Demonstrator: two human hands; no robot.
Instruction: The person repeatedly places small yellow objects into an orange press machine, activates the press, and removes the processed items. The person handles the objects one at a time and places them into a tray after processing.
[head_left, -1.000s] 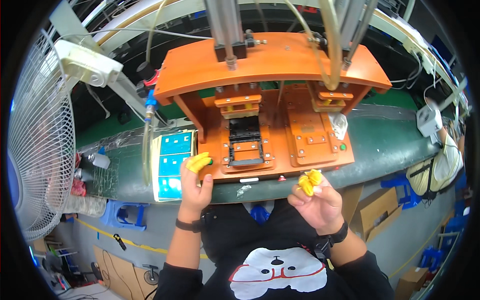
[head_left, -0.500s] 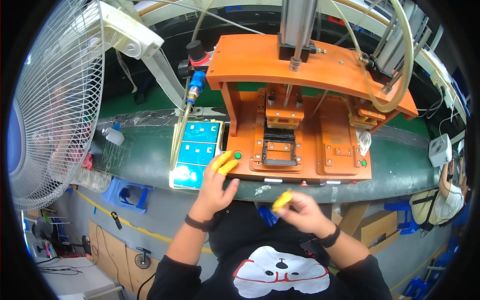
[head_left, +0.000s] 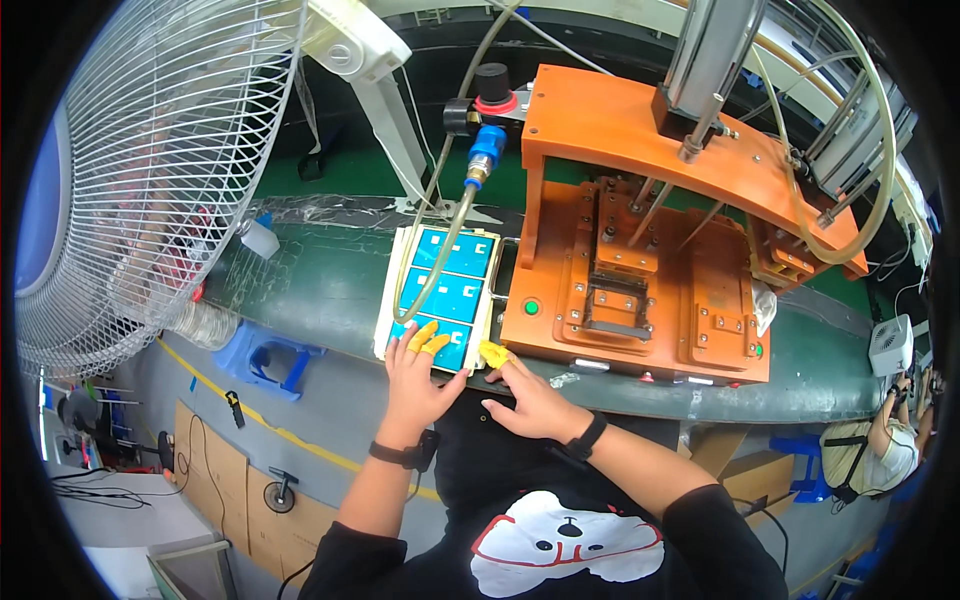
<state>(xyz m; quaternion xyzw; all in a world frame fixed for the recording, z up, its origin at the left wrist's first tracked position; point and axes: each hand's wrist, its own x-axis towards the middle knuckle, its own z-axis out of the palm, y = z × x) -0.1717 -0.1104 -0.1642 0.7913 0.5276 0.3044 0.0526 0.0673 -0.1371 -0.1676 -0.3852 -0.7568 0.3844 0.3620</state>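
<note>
My left hand rests its fingertips on the near end of a stack of pale sheets with blue rectangular panels on top. Yellow finger covers sit on some of its fingers, which are stretched out. Beside the stack's near right corner, my right hand reaches out with its forefinger extended and thumb apart. That hand also wears yellow finger covers, and nothing shows in its grasp. An orange press stands just right of the stack, with a green button and a black frame-shaped part in its fixture.
A large fan fills the left side. A hose with a blue fitting hangs over the stack. Further left lies a small bottle. A blue stool stands below the green table. Another person is at far right.
The view has swung left. My left hand has gone from beside the green button onto the blue panels. My right hand has moved from before the press to the stack's edge.
</note>
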